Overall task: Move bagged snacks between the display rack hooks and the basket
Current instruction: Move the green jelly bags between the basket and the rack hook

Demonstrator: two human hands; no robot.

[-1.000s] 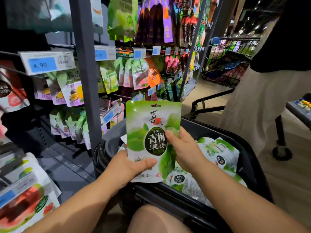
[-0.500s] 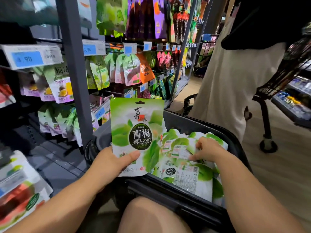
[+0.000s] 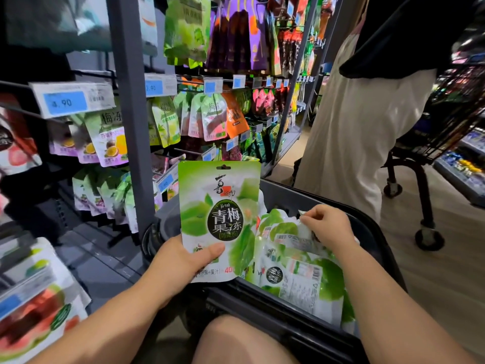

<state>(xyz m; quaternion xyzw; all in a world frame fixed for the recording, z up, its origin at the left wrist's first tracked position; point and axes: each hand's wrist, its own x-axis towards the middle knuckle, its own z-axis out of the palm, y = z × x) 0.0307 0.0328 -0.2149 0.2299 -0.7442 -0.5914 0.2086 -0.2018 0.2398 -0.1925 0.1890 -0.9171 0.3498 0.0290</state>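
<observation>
1. The left hand [image 3: 183,261] held one green pouch [image 3: 219,219] upright over the near-left corner of the basket [image 3: 286,195], thumb pressed across its lower front, fingers hidden behind.
2. The right hand [image 3: 328,227] was down in the basket, thumb and fingers pinching the top edge of another pouch [image 3: 296,239] among the pile [image 3: 301,279] lying there.
3. These looked light and floppy — glossy film, flat sealed edges, a soft belly of jelly pieces inside. I judged the film slippery, so a pinch on the stiff sealed rim would hold better than a squeeze on the middle.
4. The held pouch had a small hang slot [image 3: 223,167] at its top centre; that edge would need to stay free for a hook.
5. The rack [image 3: 131,106] stood just left of the basket — grey metal upright, thin wire hooks, blue price tags [image 3: 65,102], similar pouches hanging in rows.
6. The basket was dark hard plastic with smooth walls.
</observation>
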